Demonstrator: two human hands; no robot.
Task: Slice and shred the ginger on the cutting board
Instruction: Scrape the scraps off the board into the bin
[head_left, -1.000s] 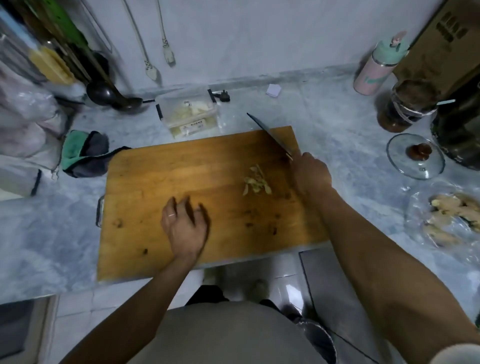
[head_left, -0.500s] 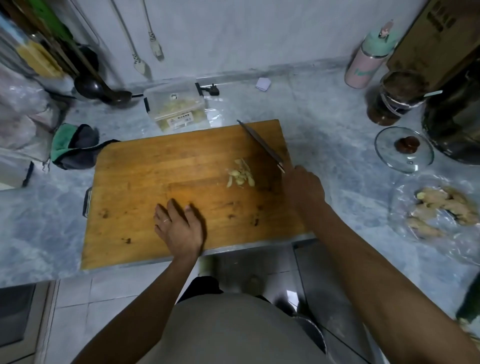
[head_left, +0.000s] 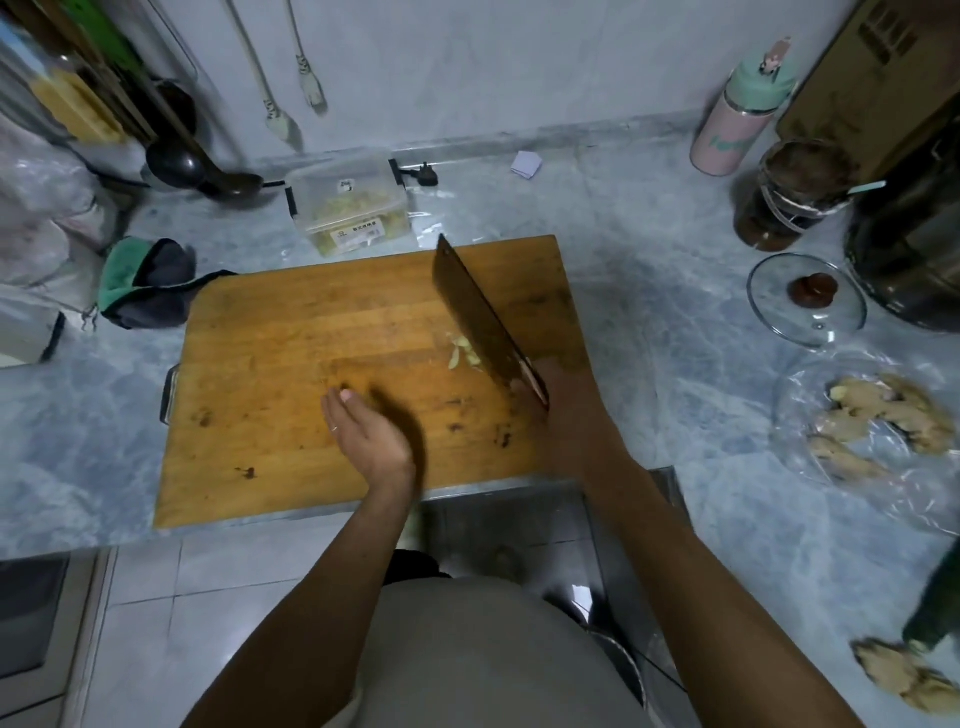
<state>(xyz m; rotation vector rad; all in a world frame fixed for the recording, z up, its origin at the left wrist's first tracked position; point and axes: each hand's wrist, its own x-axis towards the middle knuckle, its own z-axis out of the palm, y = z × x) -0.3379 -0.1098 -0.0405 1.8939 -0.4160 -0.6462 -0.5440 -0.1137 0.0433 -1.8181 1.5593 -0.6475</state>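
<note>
A glass lid (head_left: 806, 300), a pink bottle (head_left: 737, 119) and a clear box (head_left: 349, 213), perhaps of food, sit on the counter (head_left: 649, 218).

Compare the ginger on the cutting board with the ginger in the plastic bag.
The ginger on the cutting board is a small pile of pale, thin slices beside the cleaver; the ginger in the plastic bag is whole, knobbly, tan-skinned pieces. The board pile is much smaller. Both lie untouched by the hands.

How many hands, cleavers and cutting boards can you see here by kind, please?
Hands: 2, left hand and right hand
Cleaver: 1
Cutting board: 1
Total: 4
</note>
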